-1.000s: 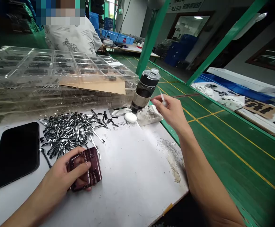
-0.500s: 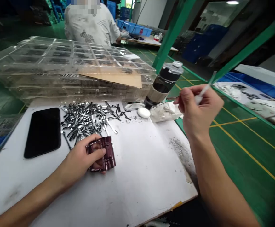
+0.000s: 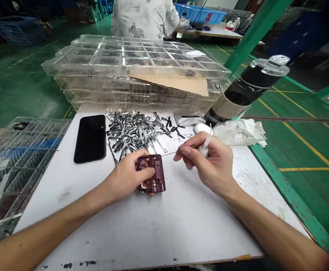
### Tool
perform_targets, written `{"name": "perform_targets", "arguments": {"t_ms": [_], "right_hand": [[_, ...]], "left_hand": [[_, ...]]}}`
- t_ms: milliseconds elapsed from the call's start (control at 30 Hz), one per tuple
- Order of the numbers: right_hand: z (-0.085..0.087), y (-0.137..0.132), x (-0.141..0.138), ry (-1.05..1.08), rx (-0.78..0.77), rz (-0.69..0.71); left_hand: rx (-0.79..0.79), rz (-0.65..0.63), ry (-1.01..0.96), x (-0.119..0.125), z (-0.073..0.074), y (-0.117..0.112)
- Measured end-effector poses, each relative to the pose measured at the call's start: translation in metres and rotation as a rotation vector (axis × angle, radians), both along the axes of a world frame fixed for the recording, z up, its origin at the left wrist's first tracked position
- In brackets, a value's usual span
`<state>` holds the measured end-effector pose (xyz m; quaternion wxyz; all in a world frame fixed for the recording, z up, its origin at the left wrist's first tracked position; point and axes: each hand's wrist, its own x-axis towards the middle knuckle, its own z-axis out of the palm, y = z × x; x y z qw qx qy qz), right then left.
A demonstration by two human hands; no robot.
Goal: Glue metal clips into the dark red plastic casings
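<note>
Near the middle of the frame, over the white surface (image 3: 198, 222), we see the maroon part (image 3: 159, 177) clasped in our left hand (image 3: 127, 174), its ridges running up and down. From our right hand (image 3: 212, 162), whose fingers pinch a thin rod (image 3: 170, 153) and hold a small white bottle (image 3: 203, 151), it lies leftward — the rod spans the gap to its upper right corner, touching or not we cannot tell.

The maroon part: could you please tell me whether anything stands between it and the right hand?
Nothing visible blocks the way; only the thin tool in the right hand spans the gap toward the maroon part.
</note>
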<state>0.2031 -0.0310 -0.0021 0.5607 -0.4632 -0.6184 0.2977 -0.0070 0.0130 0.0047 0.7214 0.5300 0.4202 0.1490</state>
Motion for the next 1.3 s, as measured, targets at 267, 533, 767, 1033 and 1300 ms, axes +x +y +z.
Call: {"name": "perform_targets", "arguments": {"t_ms": [267,533,767,1033,1300], "right_hand": [[0.003,-0.001,-0.001,0.026,0.026,-0.020],[0.005,0.000,0.009,0.167,-0.026,0.142],[0.004,-0.005,0.007,0.052,-0.115,0.342],[0.004,-0.005,0.006,-0.031,-0.097,0.321],[0.004,-0.005,0.006,-0.021,-0.107,0.327]], "left_hand": [[-0.003,0.010,-0.002,-0.001,0.001,-0.001],[-0.021,-0.003,-0.011,-0.001,0.002,0.000],[0.000,0.004,-0.016,-0.001,0.000,0.000],[0.019,0.002,-0.006,-0.001,-0.002,0.000],[0.003,-0.001,-0.001,-0.001,-0.001,0.001]]}}
